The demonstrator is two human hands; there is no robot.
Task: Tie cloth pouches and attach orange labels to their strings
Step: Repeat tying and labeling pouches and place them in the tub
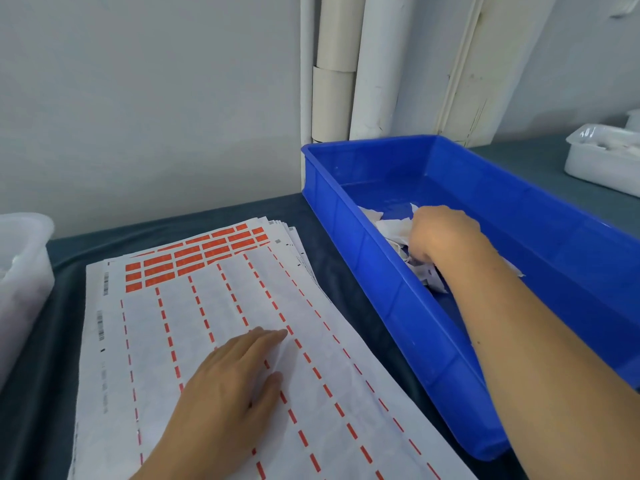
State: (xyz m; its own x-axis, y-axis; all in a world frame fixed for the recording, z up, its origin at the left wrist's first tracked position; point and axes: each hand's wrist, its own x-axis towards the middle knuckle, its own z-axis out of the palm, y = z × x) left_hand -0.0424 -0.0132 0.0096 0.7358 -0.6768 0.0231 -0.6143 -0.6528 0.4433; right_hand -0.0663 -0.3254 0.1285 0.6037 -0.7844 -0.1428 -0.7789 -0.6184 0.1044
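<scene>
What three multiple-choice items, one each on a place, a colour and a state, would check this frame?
1. Where is the right hand?
A. inside the tray
B. on the label sheets
C. on the white tub

2. What colour is the tray?
A. green
B. blue
C. grey

3. How does the left hand lie?
A. curled in a fist
B. pinching a string
C. flat, fingers straight

Answers: 1 A, it reaches among the white pouches in the tray; 2 B, its walls are blue; 3 C, it rests flat on the label sheets.
</scene>
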